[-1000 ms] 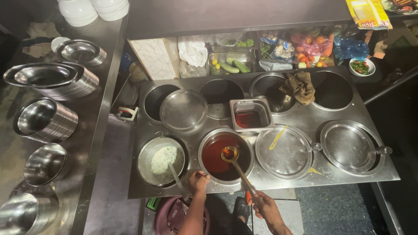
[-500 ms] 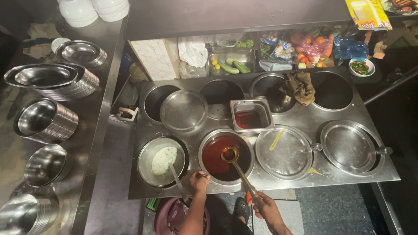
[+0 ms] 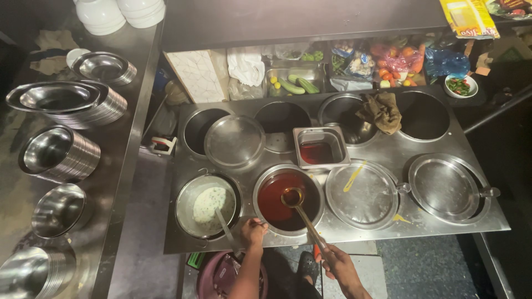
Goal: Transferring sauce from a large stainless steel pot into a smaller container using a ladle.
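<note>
Steel counter: right hand grips a ladle over dark-red sauce; left hand clasps the pot rim.

Dim overhead light, steel glare, dark edges, wide-angle warp.

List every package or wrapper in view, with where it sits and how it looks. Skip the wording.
Yellow packet: top right shelf edge, flat, rectangular, yellow with a pale panel and a red patch.
Blue plastic bag: back right, behind the wells, crumpled, glossy.
Clear bags of vegetables: back shelf left of the blue bag, see-through, red and orange contents.
Printed pouch: back shelf, small, pale with dark print.
</note>
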